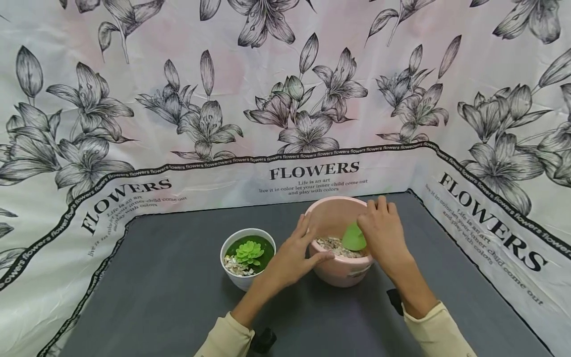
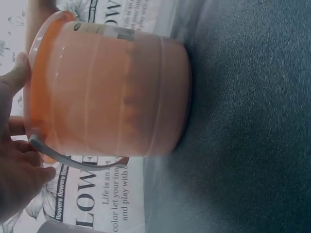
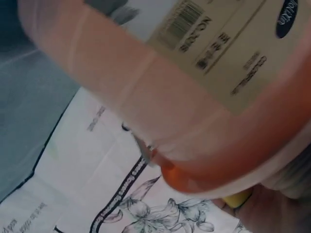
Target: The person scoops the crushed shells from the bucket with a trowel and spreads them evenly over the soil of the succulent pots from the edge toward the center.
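Observation:
A pink bucket (image 1: 341,270) stands on the dark grey table (image 1: 178,287) and has pebbles (image 1: 332,245) in its bottom. My left hand (image 1: 308,243) holds the bucket's near-left rim, thumb on the outer wall. My right hand (image 1: 379,230) reaches into the bucket from the right and grips a green scoop (image 1: 354,237) just above the pebbles. The left wrist view shows the bucket's wall (image 2: 112,92), its wire handle (image 2: 73,162) and my left hand (image 2: 17,165) at the rim. Up close in the right wrist view are the bucket's wall (image 3: 136,97) and its barcode label (image 3: 214,34).
A white bowl (image 1: 243,280) with a green succulent (image 1: 249,251) and some pebbles stands just left of the bucket, beside my left wrist. A floral sheet printed "FLOWERS" (image 1: 312,171) walls the table at the back and on both sides.

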### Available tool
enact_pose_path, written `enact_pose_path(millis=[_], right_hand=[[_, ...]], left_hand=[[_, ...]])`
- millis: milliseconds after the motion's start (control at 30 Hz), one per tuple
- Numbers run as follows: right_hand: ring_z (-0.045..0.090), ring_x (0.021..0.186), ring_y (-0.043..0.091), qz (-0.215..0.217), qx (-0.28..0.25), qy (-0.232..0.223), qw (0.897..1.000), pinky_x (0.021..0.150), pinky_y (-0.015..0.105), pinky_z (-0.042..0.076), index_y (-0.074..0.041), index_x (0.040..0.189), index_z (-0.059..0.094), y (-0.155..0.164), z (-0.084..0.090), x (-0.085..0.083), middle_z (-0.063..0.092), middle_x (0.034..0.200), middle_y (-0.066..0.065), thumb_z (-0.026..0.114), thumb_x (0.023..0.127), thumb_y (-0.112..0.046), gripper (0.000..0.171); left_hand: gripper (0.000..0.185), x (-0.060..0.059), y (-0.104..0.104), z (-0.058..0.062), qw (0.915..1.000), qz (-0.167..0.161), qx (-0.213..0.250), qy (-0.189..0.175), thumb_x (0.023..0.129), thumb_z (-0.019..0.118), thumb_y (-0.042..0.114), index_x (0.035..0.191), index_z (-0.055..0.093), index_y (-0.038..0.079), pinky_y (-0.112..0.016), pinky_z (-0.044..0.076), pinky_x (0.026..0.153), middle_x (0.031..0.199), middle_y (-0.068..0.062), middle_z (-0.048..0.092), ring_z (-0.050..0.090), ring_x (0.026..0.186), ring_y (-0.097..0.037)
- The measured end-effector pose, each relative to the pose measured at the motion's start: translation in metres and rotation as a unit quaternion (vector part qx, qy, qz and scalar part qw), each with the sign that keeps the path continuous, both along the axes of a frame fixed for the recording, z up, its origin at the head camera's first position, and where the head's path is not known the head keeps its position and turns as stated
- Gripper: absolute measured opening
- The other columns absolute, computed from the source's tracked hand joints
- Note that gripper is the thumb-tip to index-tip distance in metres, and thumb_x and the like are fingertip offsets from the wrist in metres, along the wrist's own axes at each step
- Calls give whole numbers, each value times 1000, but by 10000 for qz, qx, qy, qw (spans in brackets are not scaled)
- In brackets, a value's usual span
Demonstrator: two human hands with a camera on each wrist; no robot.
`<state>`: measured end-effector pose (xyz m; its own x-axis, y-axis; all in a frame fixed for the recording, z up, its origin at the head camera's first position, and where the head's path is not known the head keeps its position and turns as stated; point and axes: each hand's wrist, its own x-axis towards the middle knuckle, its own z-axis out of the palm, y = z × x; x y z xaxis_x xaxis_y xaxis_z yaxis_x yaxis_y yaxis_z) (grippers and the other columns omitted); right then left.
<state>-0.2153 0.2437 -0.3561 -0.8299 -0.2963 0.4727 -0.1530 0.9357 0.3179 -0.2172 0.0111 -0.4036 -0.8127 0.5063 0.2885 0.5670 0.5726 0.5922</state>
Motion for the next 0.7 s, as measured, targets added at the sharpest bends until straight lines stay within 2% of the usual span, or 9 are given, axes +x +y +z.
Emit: enact_pose_path(millis=[67,100,267,333,533,600,700], right_hand=[[50,87,36,-89,33,-34,9999,72,45,43,-10,60,58,-1,-2,-1,58,81,18,91,70,1,36],[50,86,36,-96,30,-81,9999,72,45,45,-10,59,58,-2,-3,-1,59,81,18,89,72,1,36],[50,82,35,331,-190,-370,9986,68,46,45,-12,59,56,-2,-6,-4,64,76,16,88,74,-3,36],[49,80,34,453,-342,-446,9974,67,45,44,-13,57,53,0,-8,-5,64,73,14,85,76,-1,39],[40,75,29,360,-856,-560,9941,69,41,33,-16,55,48,3,-11,-5,53,63,6,87,76,-1,47],[40,74,28,422,-1020,-565,9923,69,41,31,-16,58,52,3,-12,-4,55,63,5,90,74,-3,44],[45,77,29,582,-1326,-592,9877,73,44,33,-11,71,69,3,-13,-4,67,74,8,91,73,-1,25]], left_hand=[[87,1,2,0,10000,-24,-1,21,98,66,55,166,29,14,-58,41,122,178,-9,11,14,164,-33],[88,1,3,0,10000,-17,3,20,98,67,55,166,29,14,-58,42,121,178,-9,11,16,164,-34],[86,3,2,-1,9999,67,-23,72,98,68,54,165,33,13,-60,43,119,177,-11,12,32,156,-43],[86,3,2,-1,9999,35,-4,101,98,68,53,165,32,12,-61,43,119,177,-11,12,33,156,-43],[86,3,2,-3,9995,-105,84,273,98,69,51,164,33,11,-62,42,119,176,-14,15,20,161,-39],[86,4,1,-3,9995,-94,106,278,97,70,50,164,33,10,-62,42,119,176,-15,15,18,162,-38],[86,5,-1,-3,9995,-56,135,294,97,70,49,163,34,8,-61,41,120,177,-13,15,15,163,-37]])
